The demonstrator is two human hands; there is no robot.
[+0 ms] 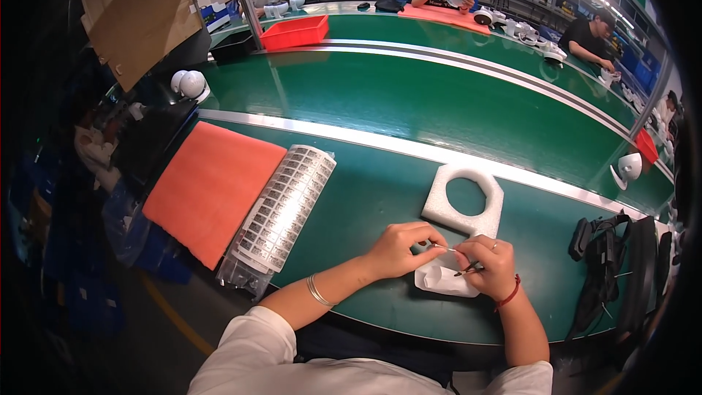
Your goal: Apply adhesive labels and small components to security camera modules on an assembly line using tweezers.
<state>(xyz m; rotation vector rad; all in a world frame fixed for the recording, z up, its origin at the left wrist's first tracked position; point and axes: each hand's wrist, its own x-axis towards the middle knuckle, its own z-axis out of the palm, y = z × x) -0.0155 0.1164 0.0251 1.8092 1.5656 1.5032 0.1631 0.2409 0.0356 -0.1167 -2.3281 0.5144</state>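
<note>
My left hand (404, 250) is closed, thumb and forefinger pinching one end of a small thin pale piece (447, 249), too small to name. The fingers of my right hand (491, 267) are at its other end. Tucked in that same right hand is a slim dark pointed tool (468, 271), partly hidden by the fingers. Below both hands a white curled sheet or sleeve-like piece (442, 282) lies on the green table. A white foam block (439, 203) with a large round hole lies just beyond my hands.
To the left lie an orange mat (216, 186) and a sheet roll of printed labels (292, 201). Black cables and adapters (603, 263) sit at the right. Beyond a pale rail runs a green conveyor (365, 99), with a white rounded device (627, 170) beside it. Co-workers sit across.
</note>
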